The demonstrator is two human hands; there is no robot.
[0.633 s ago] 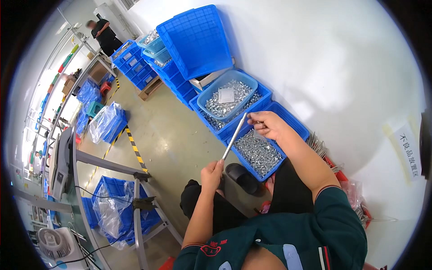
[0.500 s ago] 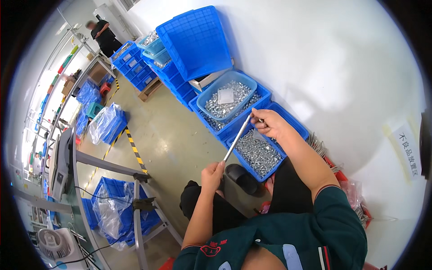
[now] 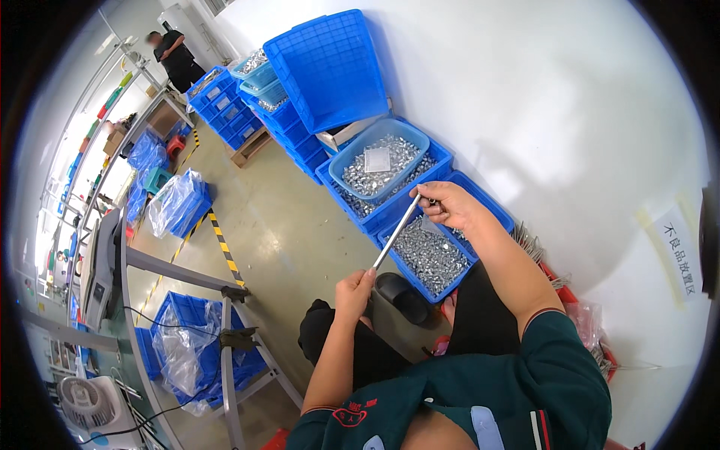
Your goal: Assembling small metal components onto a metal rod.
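Observation:
A slim silver metal rod [image 3: 396, 231] slants between my hands above the bins. Its lower end is in my left hand [image 3: 354, 291], whose fingers are closed around it. At the upper end, the thumb and fingertips of my right hand [image 3: 446, 204] pinch close to the tip. Something small seems to sit among the curled right fingers, too small to make out. Beneath the right hand is a blue bin [image 3: 429, 294] full of small shiny metal parts. Just beyond it, a light-blue tub [image 3: 339, 166] of similar parts, with a clear square piece on top, rests in another bin.
A large blue crate [image 3: 326, 75] stands tilted behind the tub. Stacked blue bins [image 3: 225, 112] sit farther left on a pallet. A grey-framed bench [image 3: 176, 270] with a small fan [image 3: 86, 401] is at my left. Bundled wires [image 3: 529, 244] lie by the wall at right. A person [image 3: 176, 60] stands far off.
My right fingertips have shifted slightly at the rod's upper end, and the tip now shows a little more. My left hand keeps its hold, nearly still.

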